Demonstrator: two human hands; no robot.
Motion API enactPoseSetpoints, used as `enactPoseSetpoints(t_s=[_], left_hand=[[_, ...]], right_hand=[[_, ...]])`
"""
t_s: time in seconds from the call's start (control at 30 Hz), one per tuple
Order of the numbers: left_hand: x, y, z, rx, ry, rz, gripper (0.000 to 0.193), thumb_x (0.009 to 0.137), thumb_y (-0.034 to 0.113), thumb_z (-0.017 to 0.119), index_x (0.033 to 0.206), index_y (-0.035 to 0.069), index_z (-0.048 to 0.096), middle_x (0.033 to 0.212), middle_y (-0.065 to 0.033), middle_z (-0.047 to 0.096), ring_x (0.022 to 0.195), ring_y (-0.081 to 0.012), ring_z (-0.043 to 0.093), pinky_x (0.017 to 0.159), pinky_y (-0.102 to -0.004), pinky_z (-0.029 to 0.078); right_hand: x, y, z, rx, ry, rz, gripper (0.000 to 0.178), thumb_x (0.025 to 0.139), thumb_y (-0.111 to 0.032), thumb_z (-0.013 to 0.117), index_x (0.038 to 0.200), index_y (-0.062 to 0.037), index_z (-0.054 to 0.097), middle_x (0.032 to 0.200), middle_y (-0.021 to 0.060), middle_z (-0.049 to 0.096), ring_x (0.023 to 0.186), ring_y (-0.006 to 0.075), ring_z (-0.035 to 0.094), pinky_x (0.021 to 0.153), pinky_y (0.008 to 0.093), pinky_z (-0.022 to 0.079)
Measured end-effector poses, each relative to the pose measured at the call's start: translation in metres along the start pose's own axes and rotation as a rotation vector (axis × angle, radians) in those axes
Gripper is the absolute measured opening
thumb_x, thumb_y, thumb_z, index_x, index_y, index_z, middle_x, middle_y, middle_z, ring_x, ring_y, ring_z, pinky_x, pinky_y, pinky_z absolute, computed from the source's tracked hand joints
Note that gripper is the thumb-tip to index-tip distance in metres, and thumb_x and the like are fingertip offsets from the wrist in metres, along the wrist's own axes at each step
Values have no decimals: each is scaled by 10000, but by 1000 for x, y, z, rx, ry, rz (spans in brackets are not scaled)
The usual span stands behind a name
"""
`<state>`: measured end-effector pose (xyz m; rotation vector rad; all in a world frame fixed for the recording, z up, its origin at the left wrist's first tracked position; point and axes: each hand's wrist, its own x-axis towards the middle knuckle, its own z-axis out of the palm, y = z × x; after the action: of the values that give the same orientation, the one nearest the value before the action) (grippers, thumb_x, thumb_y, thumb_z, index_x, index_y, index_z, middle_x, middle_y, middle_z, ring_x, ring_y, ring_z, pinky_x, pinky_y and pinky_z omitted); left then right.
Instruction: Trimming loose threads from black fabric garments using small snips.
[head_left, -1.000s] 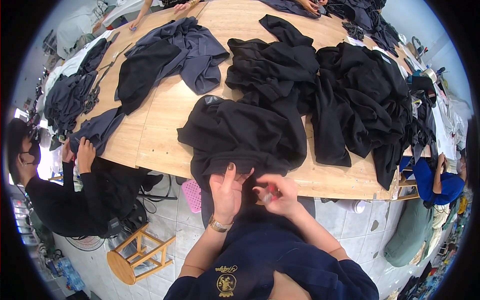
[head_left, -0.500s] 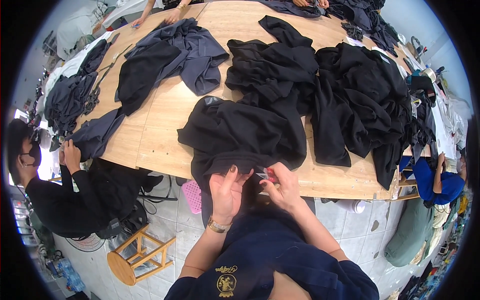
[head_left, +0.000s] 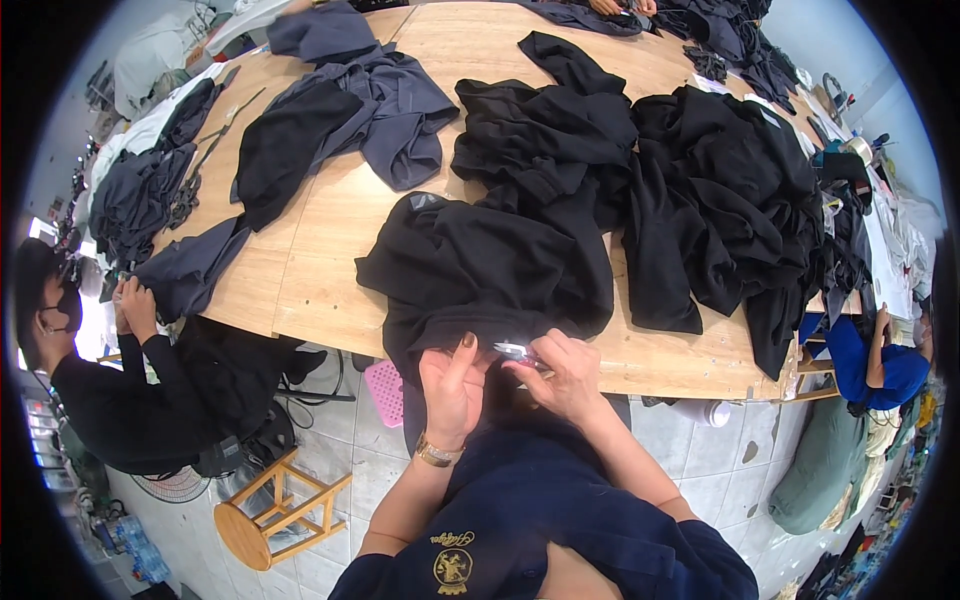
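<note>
A black garment (head_left: 490,255) lies bunched at the table's near edge, its hem toward me. My left hand (head_left: 449,392) has hold of that hem, thumb raised above the cloth and fingertips partly hidden by it. Closed in my right hand (head_left: 566,374) is a small pair of thread snips (head_left: 513,350) with reddish grips. The bright blades point left, just over the hem and close to my left fingers.
Black garments are heaped beyond (head_left: 545,135) and to the right (head_left: 720,190). Grey and black cloth (head_left: 400,135) lies at the far left. One co-worker (head_left: 140,390) sits at left, another (head_left: 880,360) at right. A wooden stool (head_left: 245,535) stands on the floor.
The snips have turned and shifted slightly left, so their blades show more plainly. My left hand stays almost still. At the far left, a co-worker's hands are now covered by lifted grey cloth.
</note>
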<state>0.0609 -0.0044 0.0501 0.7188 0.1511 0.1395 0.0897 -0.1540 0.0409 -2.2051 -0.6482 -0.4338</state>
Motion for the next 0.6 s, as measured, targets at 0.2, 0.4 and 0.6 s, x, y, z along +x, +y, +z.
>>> enactPoseSetpoints(t_s=[0.2, 0.4, 0.6], left_hand=[[-1, 0, 0, 31, -3, 12, 150, 916, 51, 491, 1046, -1, 545, 1009, -101, 612, 907, -175, 607, 803, -310, 505], [-1, -1, -5, 78, -31, 34, 162, 910, 34, 496, 1064, -5, 530, 1012, -101, 605, 913, -176, 603, 824, -326, 506], [-3, -3, -6, 168, -5, 62, 188, 902, 20, 505, 1087, -12, 514, 1026, -103, 595, 933, -184, 596, 869, -352, 495]], right_hand=[[1, -1, 1, 13, 7, 0, 337, 706, -356, 730, 664, -80, 541, 620, 53, 469, 481, 224, 494, 459, 312, 374], [3, -2, -3, 26, -18, -18, 287, 662, -259, 765, 663, -67, 552, 609, 54, 495, 484, 227, 499, 452, 314, 370], [4, -2, -5, -7, -51, -40, 299, 658, -286, 766, 671, -70, 559, 616, 50, 494, 489, 226, 495, 460, 314, 365]])
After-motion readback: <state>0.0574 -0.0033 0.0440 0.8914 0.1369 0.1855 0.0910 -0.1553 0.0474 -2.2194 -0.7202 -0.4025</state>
